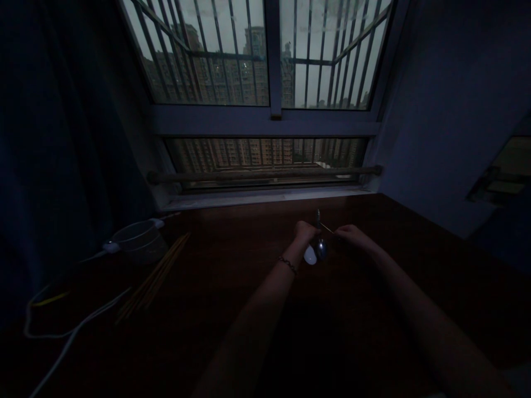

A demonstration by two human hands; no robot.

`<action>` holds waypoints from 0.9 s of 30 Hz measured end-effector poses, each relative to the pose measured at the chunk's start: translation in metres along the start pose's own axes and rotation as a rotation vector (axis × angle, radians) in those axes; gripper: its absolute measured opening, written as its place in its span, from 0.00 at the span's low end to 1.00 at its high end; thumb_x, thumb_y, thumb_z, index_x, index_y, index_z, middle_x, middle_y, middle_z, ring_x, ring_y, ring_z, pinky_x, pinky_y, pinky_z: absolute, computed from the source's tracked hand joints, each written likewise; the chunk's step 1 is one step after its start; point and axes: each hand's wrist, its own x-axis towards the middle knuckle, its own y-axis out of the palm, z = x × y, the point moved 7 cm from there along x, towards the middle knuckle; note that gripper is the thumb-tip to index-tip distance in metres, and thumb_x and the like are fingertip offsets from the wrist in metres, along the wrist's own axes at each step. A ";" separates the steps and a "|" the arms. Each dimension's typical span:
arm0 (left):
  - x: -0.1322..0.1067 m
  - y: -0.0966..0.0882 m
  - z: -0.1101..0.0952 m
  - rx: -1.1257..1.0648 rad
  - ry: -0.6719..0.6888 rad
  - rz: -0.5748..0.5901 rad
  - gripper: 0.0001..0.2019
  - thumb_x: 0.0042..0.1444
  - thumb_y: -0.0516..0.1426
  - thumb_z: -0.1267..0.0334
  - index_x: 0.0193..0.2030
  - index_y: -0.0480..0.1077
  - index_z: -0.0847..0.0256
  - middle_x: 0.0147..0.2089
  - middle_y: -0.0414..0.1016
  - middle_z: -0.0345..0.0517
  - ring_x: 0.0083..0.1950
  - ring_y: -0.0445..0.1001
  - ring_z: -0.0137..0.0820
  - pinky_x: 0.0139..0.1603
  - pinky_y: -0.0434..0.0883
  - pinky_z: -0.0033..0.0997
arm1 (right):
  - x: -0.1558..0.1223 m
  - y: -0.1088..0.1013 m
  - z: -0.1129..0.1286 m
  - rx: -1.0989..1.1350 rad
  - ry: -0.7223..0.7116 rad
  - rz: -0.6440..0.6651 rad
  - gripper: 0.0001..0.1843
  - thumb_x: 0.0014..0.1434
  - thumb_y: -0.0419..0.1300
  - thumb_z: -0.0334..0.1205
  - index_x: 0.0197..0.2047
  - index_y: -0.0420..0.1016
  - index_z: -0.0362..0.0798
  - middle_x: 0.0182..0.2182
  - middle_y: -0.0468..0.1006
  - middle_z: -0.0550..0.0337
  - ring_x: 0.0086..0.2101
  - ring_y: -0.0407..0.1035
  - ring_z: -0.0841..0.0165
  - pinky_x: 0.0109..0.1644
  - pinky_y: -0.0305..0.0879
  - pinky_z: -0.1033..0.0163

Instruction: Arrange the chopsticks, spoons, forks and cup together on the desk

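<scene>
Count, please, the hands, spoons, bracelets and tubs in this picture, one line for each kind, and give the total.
Left hand, right hand: 2 hands
Metal spoon, white spoon: 2 spoons
Bracelet: 1
Clear tub: 1
Total: 6

There are two hands (306, 230), two spoons (321, 250), one bracelet (287, 264), one clear tub (141, 246) and one yellow strip (50, 299). The long sticks (155, 276) are too dim to count.

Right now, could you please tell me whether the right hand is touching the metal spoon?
No, the right hand is to the right of the metal spoon, with a visible gap between them.
</scene>
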 end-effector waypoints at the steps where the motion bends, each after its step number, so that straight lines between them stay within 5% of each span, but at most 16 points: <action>1: 0.003 -0.001 0.004 0.016 -0.011 -0.018 0.08 0.43 0.65 0.64 0.28 0.75 0.68 0.30 0.75 0.50 0.30 0.72 0.30 0.27 0.65 0.24 | 0.000 0.005 0.000 -0.037 -0.010 0.010 0.12 0.46 0.57 0.43 0.25 0.70 0.40 0.19 0.67 0.60 0.21 0.60 0.73 0.23 0.53 0.69; 7: 0.010 -0.007 0.020 0.083 -0.064 -0.079 0.11 0.42 0.65 0.63 0.31 0.75 0.68 0.35 0.76 0.52 0.36 0.75 0.34 0.28 0.66 0.24 | 0.000 0.025 -0.001 -0.245 -0.024 -0.007 0.09 0.47 0.57 0.38 0.26 0.69 0.38 0.21 0.69 0.57 0.23 0.61 0.71 0.24 0.53 0.68; 27: 0.008 -0.001 0.022 0.264 -0.143 -0.052 0.19 0.37 0.67 0.58 0.37 0.75 0.64 0.43 0.76 0.53 0.43 0.75 0.40 0.34 0.70 0.30 | 0.004 0.029 -0.002 -0.672 -0.078 -0.101 0.03 0.51 0.59 0.31 0.28 0.71 0.39 0.25 0.72 0.58 0.28 0.65 0.71 0.29 0.54 0.69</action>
